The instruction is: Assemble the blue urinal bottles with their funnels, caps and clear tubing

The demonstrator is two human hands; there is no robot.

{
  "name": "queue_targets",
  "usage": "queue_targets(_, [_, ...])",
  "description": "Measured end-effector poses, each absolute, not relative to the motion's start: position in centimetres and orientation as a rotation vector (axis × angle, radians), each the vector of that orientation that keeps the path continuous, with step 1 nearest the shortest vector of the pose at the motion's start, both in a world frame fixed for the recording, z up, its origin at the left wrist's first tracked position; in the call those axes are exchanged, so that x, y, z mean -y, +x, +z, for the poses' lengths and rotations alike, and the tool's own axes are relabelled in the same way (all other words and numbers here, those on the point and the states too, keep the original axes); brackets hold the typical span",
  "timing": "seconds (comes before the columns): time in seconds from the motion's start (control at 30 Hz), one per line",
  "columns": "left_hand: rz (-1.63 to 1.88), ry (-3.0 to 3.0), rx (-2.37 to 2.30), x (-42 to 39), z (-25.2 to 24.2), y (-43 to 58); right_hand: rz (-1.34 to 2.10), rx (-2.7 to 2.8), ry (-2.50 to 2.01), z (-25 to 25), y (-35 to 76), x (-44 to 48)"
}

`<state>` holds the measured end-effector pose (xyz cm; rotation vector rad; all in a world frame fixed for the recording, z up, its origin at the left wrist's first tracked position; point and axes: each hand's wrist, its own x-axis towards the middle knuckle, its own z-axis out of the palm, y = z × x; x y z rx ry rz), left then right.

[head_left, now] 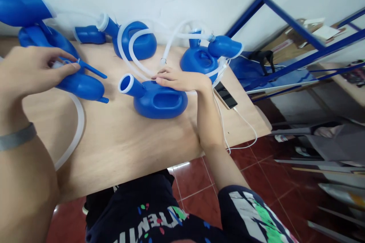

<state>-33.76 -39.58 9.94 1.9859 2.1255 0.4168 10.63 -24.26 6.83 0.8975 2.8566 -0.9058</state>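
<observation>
My left hand (pixel 37 68) pinches the neck of a blue plastic urinal funnel (pixel 82 86), from which a narrow blue strap sticks out. A translucent hose (pixel 79 117) curves over the table below it. My right hand (pixel 178 80) lies flat, fingers stretched, on top of a blue urinal bottle (pixel 159 102). That bottle stands on the table with its white-rimmed mouth uncovered, pointing up and left. Behind it are another blue bottle (pixel 142 43) and a third blue bottle (pixel 189 59), with a funnel (pixel 225 46) on a hose beside it.
The wooden table (pixel 114 159) stands against a white wall. More blue bottle parts (pixel 25 5) are at the back left. On the right lies a phone (pixel 226 95) with a white cable (pixel 251 125) hanging past the edge. Blue metal framing (pixel 296 22) rises beyond the table.
</observation>
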Motion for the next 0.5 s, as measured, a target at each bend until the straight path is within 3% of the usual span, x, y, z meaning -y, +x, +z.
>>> queue_targets(0.23, [0.360,1.699,-2.006,37.5,6.8,-31.8,-1.130,-2.918,0.719,3.4,10.0,19.3])
queue_targets(0.5, [0.168,1.533,-2.090,35.8,4.9,-30.9,-1.278,-2.960,0.962,3.3,12.0,19.2])
